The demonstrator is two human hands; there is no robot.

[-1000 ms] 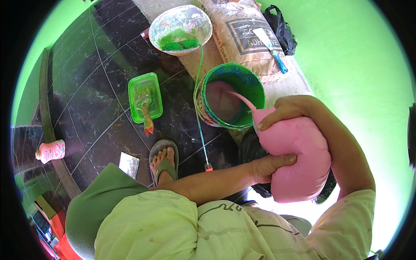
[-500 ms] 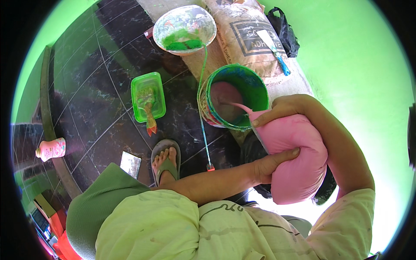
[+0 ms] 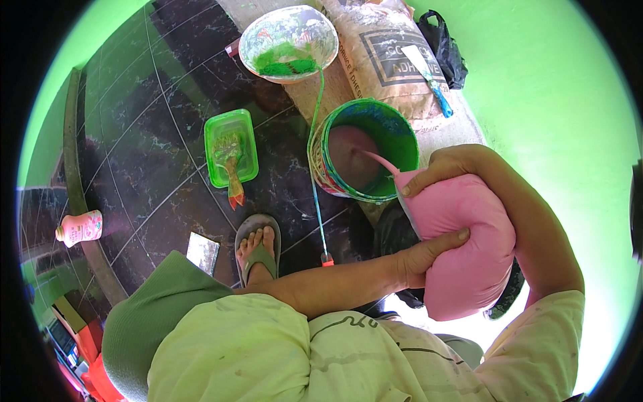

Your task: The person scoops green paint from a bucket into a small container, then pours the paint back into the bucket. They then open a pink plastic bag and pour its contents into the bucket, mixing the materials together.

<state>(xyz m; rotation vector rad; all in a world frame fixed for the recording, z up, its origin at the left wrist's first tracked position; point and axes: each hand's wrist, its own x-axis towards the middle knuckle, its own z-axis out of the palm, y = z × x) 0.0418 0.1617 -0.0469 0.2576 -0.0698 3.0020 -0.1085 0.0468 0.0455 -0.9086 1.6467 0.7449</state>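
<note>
A bulging pink plastic bag (image 3: 469,214), soft and full, is tilted toward a bucket (image 3: 400,137) with a green, paint-stained inside. From the bag's corner a thin pink stream (image 3: 380,161) runs into the pinkish liquid (image 3: 349,164) in the bucket. My right hand (image 3: 443,167) is wrapped round the bag's top near the spout, thumb pressing beside the opening. My left hand (image 3: 429,258) grips the bag's lower near side with its thumb on top; its other fingers are hidden.
A paint roller (image 3: 288,65) rests in a white bowl (image 3: 321,33), its long handle lying past the bucket. A green tray (image 3: 249,164) holds a brush (image 3: 231,167). A scraper (image 3: 442,100) lies on a paper sack (image 3: 365,57). A pink bottle (image 3: 82,228) lies at left.
The bag and both hands have shifted slightly right in the picture; the bucket and tray have too, by less. The pink stream keeps flowing.
</note>
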